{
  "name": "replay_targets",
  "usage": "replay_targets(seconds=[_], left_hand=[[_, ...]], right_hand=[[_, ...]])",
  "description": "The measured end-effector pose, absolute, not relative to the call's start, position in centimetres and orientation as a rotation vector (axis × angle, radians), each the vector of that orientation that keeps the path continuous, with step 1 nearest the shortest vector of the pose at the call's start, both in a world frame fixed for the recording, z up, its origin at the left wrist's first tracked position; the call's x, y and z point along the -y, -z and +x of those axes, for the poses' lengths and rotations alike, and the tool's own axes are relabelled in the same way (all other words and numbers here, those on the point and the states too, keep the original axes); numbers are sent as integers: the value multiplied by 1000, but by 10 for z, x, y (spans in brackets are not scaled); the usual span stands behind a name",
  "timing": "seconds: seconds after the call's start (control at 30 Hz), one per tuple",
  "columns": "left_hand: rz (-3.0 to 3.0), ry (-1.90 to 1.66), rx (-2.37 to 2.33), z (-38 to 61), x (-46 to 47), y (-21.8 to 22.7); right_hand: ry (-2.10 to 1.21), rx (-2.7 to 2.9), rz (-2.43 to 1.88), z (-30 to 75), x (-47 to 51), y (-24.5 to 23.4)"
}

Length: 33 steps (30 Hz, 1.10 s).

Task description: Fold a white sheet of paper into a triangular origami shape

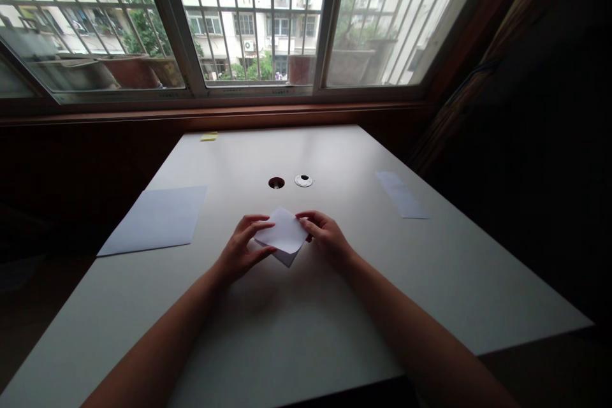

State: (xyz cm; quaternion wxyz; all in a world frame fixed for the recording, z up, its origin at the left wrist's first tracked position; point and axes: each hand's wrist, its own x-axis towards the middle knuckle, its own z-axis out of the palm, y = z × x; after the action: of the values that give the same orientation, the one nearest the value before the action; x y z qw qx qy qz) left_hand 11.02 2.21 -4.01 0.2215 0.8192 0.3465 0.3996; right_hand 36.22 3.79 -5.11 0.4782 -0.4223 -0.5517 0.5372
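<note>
A small folded piece of white paper (pixel 285 234) lies on the white table (pixel 306 306) in front of me, one flap lifted. My left hand (pixel 245 245) pinches its left edge between thumb and fingers. My right hand (pixel 324 234) grips the right edge, fingers curled over the paper. Both forearms reach in from the bottom of the view.
A flat white sheet (pixel 155 220) lies at the table's left edge, and a narrow paper strip (pixel 401 194) lies at the right. A cable hole (pixel 276 183) and its round cap (pixel 303 180) sit mid-table. A yellow sticky note (pixel 209 136) is at the far edge, below the barred window.
</note>
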Motion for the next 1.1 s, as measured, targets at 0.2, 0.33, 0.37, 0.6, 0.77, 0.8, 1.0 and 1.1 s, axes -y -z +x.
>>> replay_targets(seconds=[0.2,0.33,0.37,0.6,0.77,0.8,1.0,1.1], left_hand=[[2311,-1172,-1027,109,-25,45],[2254,-1236,-1077,109,-25,44],[2240,-1258,-1096,109,-25,44],[2047,-1437,-1200,109,-24,40],[1915,-1467,-1139,110,-22,38],[1891,-1473,-1147,111,-21,38],[1719,-1491,-1114,112,-18,35],[1622,-1506,-1103,112,-18,35]], right_hand=[[-1357,1362,-999,362,-37,52],[-1351,1402,-998,363,-35,49],[-1347,1420,-1000,363,-34,48],[-1308,1531,-922,363,-34,47],[-1245,1557,-923,362,-35,49],[-1240,1557,-930,362,-35,49],[-1186,1573,-949,363,-34,50],[-1083,1566,-960,363,-33,52]])
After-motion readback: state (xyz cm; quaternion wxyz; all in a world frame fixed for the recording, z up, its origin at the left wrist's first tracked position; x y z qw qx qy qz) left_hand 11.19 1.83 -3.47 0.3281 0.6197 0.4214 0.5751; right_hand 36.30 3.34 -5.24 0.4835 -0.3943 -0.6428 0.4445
